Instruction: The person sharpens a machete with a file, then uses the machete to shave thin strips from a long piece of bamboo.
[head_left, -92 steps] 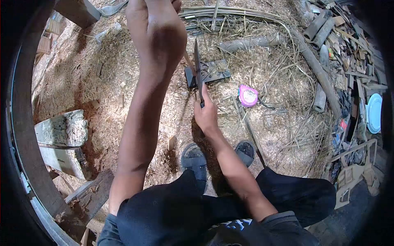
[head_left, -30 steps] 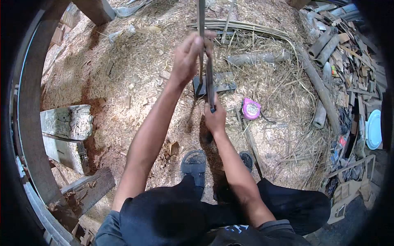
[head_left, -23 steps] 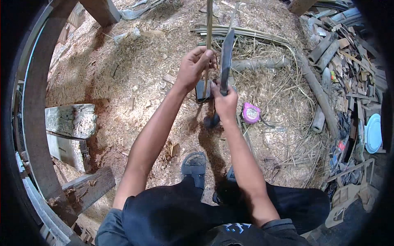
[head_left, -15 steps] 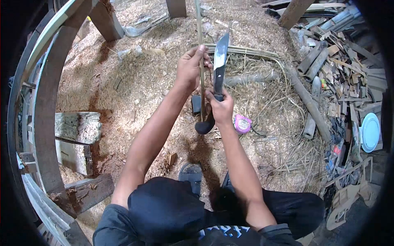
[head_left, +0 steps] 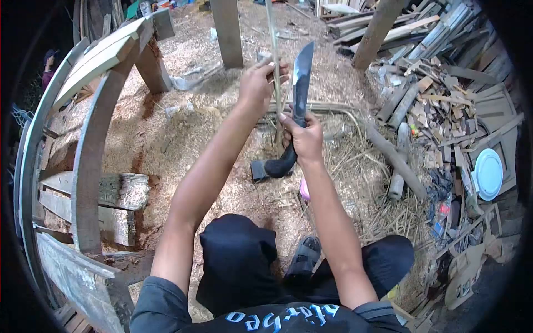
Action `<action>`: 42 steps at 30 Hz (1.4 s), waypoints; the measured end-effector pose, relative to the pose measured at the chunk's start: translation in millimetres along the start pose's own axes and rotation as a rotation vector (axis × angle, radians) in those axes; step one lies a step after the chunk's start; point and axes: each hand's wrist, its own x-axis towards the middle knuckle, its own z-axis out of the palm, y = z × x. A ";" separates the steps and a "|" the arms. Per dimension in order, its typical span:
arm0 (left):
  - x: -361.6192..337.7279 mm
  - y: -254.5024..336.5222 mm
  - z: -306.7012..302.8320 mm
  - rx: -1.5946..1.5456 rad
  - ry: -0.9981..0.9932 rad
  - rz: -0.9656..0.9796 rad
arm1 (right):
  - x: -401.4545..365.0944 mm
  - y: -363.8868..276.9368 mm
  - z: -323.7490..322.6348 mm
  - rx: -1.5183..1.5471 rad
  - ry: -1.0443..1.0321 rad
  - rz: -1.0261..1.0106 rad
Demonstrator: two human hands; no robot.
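My left hand (head_left: 260,83) has its fingers curled round a long thin bamboo strip (head_left: 271,28), which stands nearly upright. The strip's lower part passes close by the thumb of my right hand (head_left: 305,136). That hand grips a machete (head_left: 302,77), its blade pointing up and away from me, its black curved handle bending below the fist. Under the handle's end a dark block (head_left: 259,172) lies on the ground. A pink tape measure (head_left: 304,190) is mostly hidden behind my right forearm. More thin strips (head_left: 333,105) lie beyond the right hand.
Wood shavings (head_left: 183,139) cover the ground. A curved wooden frame (head_left: 91,150) rises on the left, with posts (head_left: 226,33) at the back. Scrap wood (head_left: 438,105), poles (head_left: 397,155) and a pale blue lid (head_left: 488,174) are on the right. A person (head_left: 49,67) shows far left.
The view has tilted up and shifted. My right hand and the machete have come closer to the strip, and the tape measure is now mostly covered by my forearm.
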 end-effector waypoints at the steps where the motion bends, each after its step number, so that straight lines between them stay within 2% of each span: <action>1: 2.7 13.2 6.1 0.067 -0.047 0.014 | 5.6 -14.9 5.1 0.028 -0.008 -0.053; 2: 0.3 23.9 9.6 0.222 -0.093 0.066 | 10.7 -30.0 7.7 -0.021 -0.044 -0.074; 3: -0.4 31.5 11.1 0.222 -0.092 0.085 | 16.2 -43.2 11.8 -0.021 -0.058 -0.085; 6: -6.9 45.1 18.4 0.358 -0.021 0.024 | 30.3 -81.9 24.7 0.153 -0.118 -0.095; 9: -20.4 42.1 20.5 0.527 -0.095 0.017 | 40.5 -109.3 35.4 0.196 -0.157 -0.074; 11: -41.2 51.6 39.0 0.346 -0.140 0.059 | 42.7 -113.9 38.0 0.187 -0.177 -0.078; 15: -54.5 52.8 40.7 0.257 -0.076 0.053 | 23.9 -122.8 34.8 0.010 -0.288 -0.139; 18: -58.2 48.5 35.0 0.284 0.009 0.140 | 13.0 -126.0 28.2 -0.442 -0.121 -0.493; 19: -60.4 50.2 34.7 0.321 0.051 0.192 | 7.2 -134.2 25.0 -0.435 -0.125 -0.489; 21: -66.3 59.5 27.1 0.295 0.073 0.141 | -5.2 -153.0 17.8 -0.645 -0.001 -0.691; 22: -70.3 65.1 21.4 0.245 0.041 0.102 | -8.6 -159.3 11.0 -0.642 0.002 -0.685; 24: -79.3 72.6 29.0 0.219 0.051 0.013 | -8.2 -169.1 -2.7 -0.998 0.074 -0.585; 25: -85.3 72.3 32.0 0.221 0.049 0.007 | -3.5 -167.3 -9.1 -0.998 0.079 -0.580; 27: -96.7 64.0 36.7 0.082 -0.061 -0.039 | 5.4 -157.1 -23.8 -1.195 0.012 -0.580; 29: -105.4 58.2 42.7 0.047 -0.083 -0.110 | 10.0 -145.9 -32.5 -1.223 -0.013 -0.551; 31: -113.5 56.7 48.4 -0.034 -0.055 -0.184 | 15.2 -134.8 -36.0 -1.272 -0.115 -0.934; 33: -115.0 53.8 46.9 -0.070 -0.043 -0.240 | 13.4 -128.1 -37.9 -1.264 -0.148 -0.926; 35: -119.1 48.8 41.6 -0.156 0.003 -0.342 | 13.4 -117.6 -38.2 -1.213 -0.262 -1.030; 36: -118.5 45.4 33.3 -0.123 -0.055 -0.437 | 8.5 -119.0 -37.6 -1.249 -0.319 -0.954; 37: -119.5 41.3 29.4 -0.122 -0.056 -0.445 | 7.1 -118.2 -37.2 -1.250 -0.316 -0.946; 39: -123.5 36.3 25.7 -0.463 -0.072 -0.596 | 4.7 -113.9 -37.6 -1.242 -0.410 -0.898; 40: -123.1 33.5 19.6 -0.527 -0.097 -0.669 | 4.7 -109.4 -39.3 -1.271 -0.430 -0.884; 42: -128.9 36.4 23.9 -0.490 -0.070 -0.665 | 5.5 -109.2 -40.7 -1.273 -0.430 -0.890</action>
